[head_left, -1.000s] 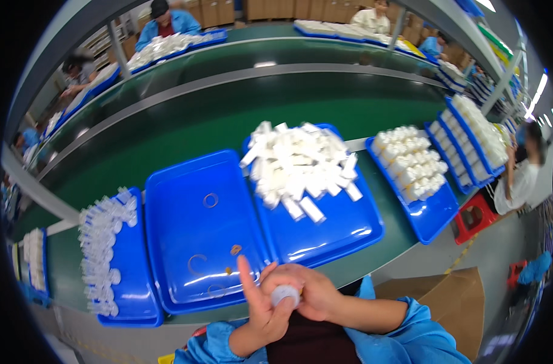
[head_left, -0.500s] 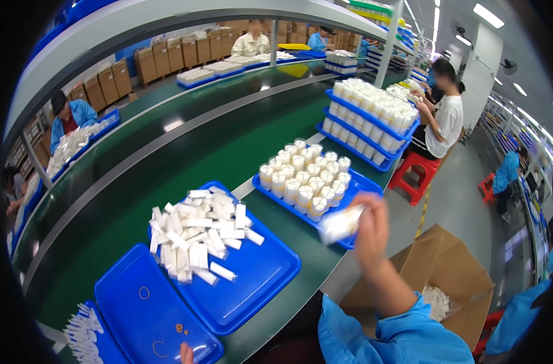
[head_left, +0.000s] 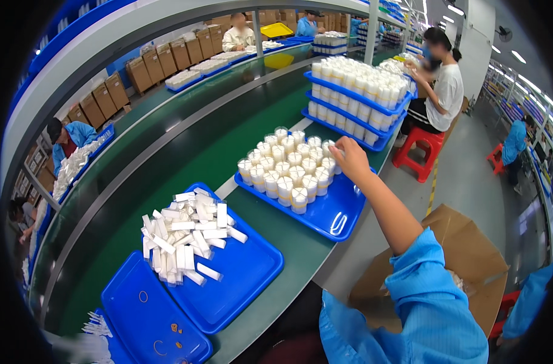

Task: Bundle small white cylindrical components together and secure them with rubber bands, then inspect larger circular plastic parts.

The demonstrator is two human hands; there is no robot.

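Observation:
My right hand (head_left: 351,159) reaches over the blue tray (head_left: 340,221) of upright white bundles. Its fingers are closed at the top of a banded white bundle (head_left: 328,147) at the group's right edge; the hand partly hides it. The bundles are round, with cross-shaped divisions on top and yellowish bands. My left hand cannot be made out; a smeared pale shape (head_left: 85,349) shows at the lower left, beside thin white pieces (head_left: 96,324). Between them, loose flat white pieces in clear wrap (head_left: 185,233) are heaped on another blue tray (head_left: 246,276).
A shallow blue tray (head_left: 128,315) holds several rubber bands (head_left: 176,328). Stacked trays of bundles (head_left: 355,103) stand farther along the green bench. An open carton (head_left: 470,242) sits at my right. A person in white (head_left: 443,91) sits on a red stool (head_left: 419,151); other workers line the far side.
My right hand has carried a white bundle from beside the tray to the right edge of the standing group. My left fingertips have left the banded tray's near edge. The view has shifted slightly.

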